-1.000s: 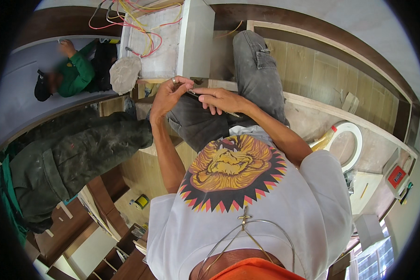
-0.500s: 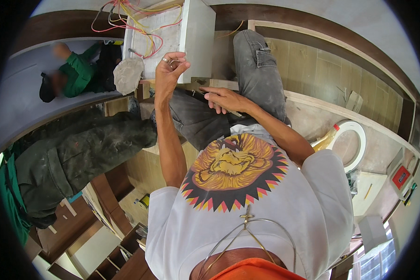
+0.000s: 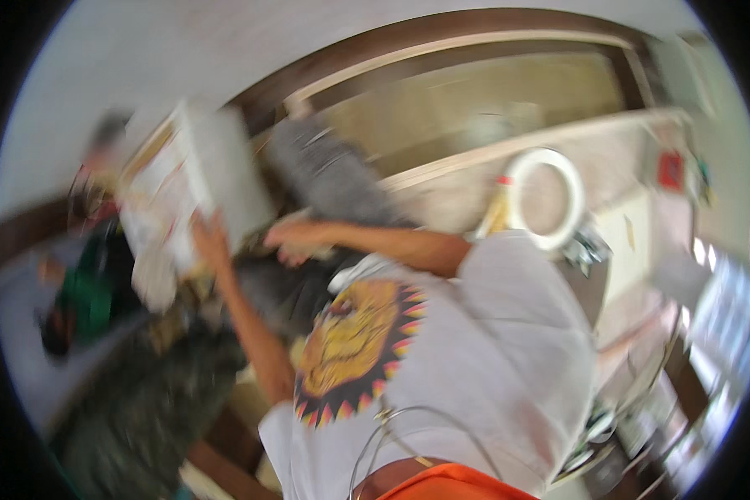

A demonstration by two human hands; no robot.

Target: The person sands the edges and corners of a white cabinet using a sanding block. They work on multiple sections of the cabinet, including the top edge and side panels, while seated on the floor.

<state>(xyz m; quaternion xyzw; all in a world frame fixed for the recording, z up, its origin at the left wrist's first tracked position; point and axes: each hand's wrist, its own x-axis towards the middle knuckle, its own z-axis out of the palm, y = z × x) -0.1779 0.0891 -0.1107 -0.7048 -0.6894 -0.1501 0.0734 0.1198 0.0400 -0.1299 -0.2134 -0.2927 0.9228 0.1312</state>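
The whole view is smeared by motion. My left hand (image 3: 212, 242) is raised at the near edge of an open white box (image 3: 217, 158); its fingers point up toward the box, too blurred to show whether anything is between them. My right hand (image 3: 298, 237) is to the right of it, over my lap and close to my grey-trousered leg (image 3: 329, 171). Its fingers are smeared too, and whatever they may hold cannot be made out. Blurred reddish wires (image 3: 175, 179) show inside the box. A pale rounded lump (image 3: 154, 283) sits against the box's left side.
A person in green (image 3: 92, 296) is at the far left; dark green trousers (image 3: 142, 417) of someone stretch close on my left. To my right lie a white ring (image 3: 575, 200) and a yellowish bottle (image 3: 497, 208) with a red tip. A long wooden frame (image 3: 475, 46) runs along the far side.
My view has swung, so the box and both hands now appear lower and farther left, tilted. The left hand's fingers, bent together before, now look straighter, though blurred.
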